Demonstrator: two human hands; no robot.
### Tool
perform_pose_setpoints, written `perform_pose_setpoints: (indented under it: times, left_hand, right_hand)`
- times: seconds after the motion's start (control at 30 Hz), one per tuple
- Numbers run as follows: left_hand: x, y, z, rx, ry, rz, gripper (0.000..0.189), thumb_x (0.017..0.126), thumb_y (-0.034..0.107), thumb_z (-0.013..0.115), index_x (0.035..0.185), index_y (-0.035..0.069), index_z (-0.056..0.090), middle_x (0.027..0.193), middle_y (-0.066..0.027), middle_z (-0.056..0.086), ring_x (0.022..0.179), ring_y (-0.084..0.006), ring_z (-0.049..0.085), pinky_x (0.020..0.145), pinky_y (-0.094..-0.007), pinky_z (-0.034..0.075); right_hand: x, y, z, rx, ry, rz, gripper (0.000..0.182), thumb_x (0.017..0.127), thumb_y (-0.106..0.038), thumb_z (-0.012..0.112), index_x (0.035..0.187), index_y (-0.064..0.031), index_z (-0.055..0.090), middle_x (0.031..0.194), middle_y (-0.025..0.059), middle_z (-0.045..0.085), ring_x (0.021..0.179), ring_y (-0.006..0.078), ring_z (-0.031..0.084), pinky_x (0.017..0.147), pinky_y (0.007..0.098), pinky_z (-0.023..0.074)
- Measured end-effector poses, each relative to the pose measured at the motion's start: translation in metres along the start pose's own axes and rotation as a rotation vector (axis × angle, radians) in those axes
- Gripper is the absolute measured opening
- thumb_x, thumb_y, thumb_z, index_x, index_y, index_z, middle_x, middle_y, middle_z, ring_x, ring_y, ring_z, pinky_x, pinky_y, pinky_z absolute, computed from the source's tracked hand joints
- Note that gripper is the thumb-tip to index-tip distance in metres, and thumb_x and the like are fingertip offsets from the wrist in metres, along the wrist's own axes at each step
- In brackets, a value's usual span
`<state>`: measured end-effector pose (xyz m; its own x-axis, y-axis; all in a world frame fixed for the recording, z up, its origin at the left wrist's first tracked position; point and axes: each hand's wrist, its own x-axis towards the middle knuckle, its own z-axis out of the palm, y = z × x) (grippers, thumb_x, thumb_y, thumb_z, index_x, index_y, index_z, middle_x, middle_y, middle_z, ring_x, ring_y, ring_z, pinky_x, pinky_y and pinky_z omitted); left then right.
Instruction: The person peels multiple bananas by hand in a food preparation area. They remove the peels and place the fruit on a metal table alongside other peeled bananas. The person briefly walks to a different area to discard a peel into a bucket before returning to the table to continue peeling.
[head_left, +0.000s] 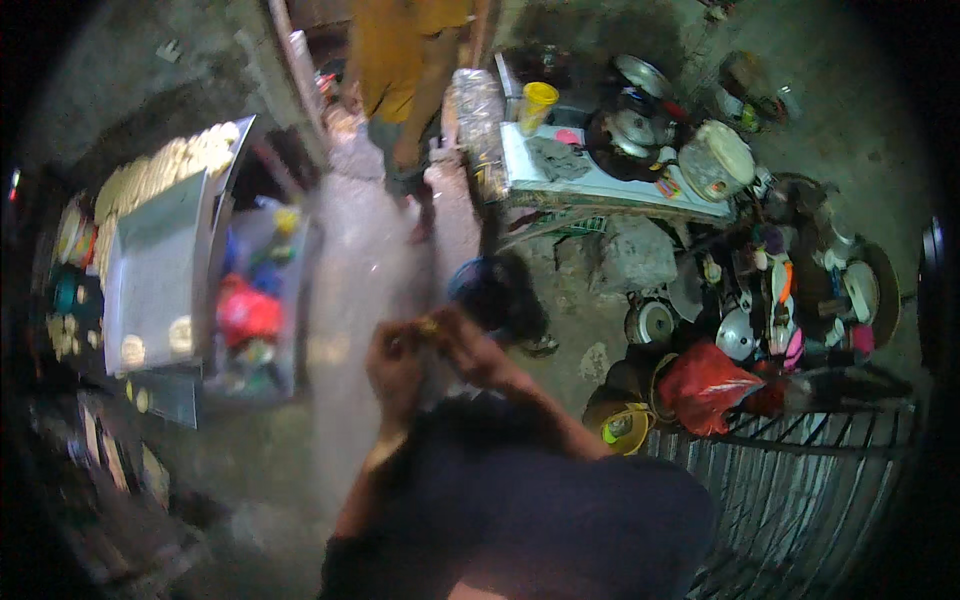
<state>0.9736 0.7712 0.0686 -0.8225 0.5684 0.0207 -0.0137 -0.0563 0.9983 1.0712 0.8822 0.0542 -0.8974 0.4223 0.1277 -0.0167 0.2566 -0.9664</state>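
Observation:
My left hand (394, 367) and my right hand (472, 351) meet in front of my chest, fingertips together. Pinched between them is a small yellowish thing (427, 327), too blurred to name. Just beyond my right hand, a blue-rimmed bucket or basin (466, 276) with something dark at its side stands near the floor. To the left lies a shallow metal tray (157, 270) with a few pale round pieces at its near end. Rows of similar pale round pieces (165, 166) line its far side.
A person in yellow clothing (394, 56) stands in the doorway ahead. On the right is a white-topped table (622, 186) with pots and a yellow cup (537, 105). Pans, utensils and a red plastic bag (701, 386) crowd the right. Left, a bin (292, 360) holds colourful bags.

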Motion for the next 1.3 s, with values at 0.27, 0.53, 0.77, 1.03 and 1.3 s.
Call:
perform_pose_setpoints:
  times: [0.27,0.53,0.77,1.03,1.3]
  left_hand:
    - [0.015,-0.047,0.105,0.422,0.058,0.052,0.016,0.096,0.012,0.057,0.096,-0.003,0.063,0.093,-0.0086,0.064,0.086,-0.0150,0.062,0.079,-0.0287,0.050]
    - [0.027,-0.087,0.157,0.374,-0.190,0.013,0.026,0.098,0.024,0.055,0.108,0.001,0.061,0.100,-0.0082,0.064,0.086,-0.0140,0.062,0.074,-0.0273,0.050]
    - [0.004,-0.059,0.174,-0.307,-0.096,-0.766,0.034,0.097,0.032,0.056,0.114,0.003,0.058,0.104,-0.0088,0.064,0.088,-0.0157,0.064,0.065,-0.0259,0.051]
    - [-0.011,-0.092,0.178,-0.237,0.035,-0.545,0.009,0.088,0.006,0.061,0.094,0.000,0.065,0.087,-0.0045,0.064,0.075,-0.0136,0.060,0.070,-0.0285,0.052]
    - [-0.015,-0.119,0.169,-0.029,-0.029,-0.505,0.012,0.089,0.011,0.061,0.095,0.000,0.063,0.084,-0.0031,0.063,0.072,-0.0108,0.058,0.063,-0.0266,0.049]
  right_hand:
    - [-0.015,0.103,-0.061,0.251,0.141,0.051,0.023,0.099,-0.012,0.046,0.119,-0.0011,0.042,0.103,0.0221,0.061,0.098,0.0355,0.063,0.084,0.0401,0.0492]
    - [-0.024,0.086,-0.152,0.139,0.101,0.032,0.022,0.096,-0.012,0.051,0.116,-0.0044,0.045,0.102,0.0199,0.056,0.098,0.0367,0.060,0.085,0.0413,0.0474]
    - [-0.032,0.097,-0.185,-0.174,-0.051,-0.087,0.022,0.093,-0.017,0.053,0.110,-0.0034,0.051,0.103,0.0186,0.053,0.100,0.0387,0.054,0.084,0.0426,0.0447]
    - [-0.042,0.142,-0.156,-0.092,-0.078,-0.075,0.032,0.092,-0.030,0.057,0.106,-0.0021,0.050,0.097,0.0184,0.054,0.094,0.0376,0.054,0.080,0.0426,0.0434]
    - [-0.047,0.116,-0.166,-0.060,0.071,-0.113,0.025,0.093,-0.023,0.058,0.105,-0.0033,0.048,0.090,0.0159,0.053,0.087,0.0326,0.056,0.075,0.0402,0.0438]
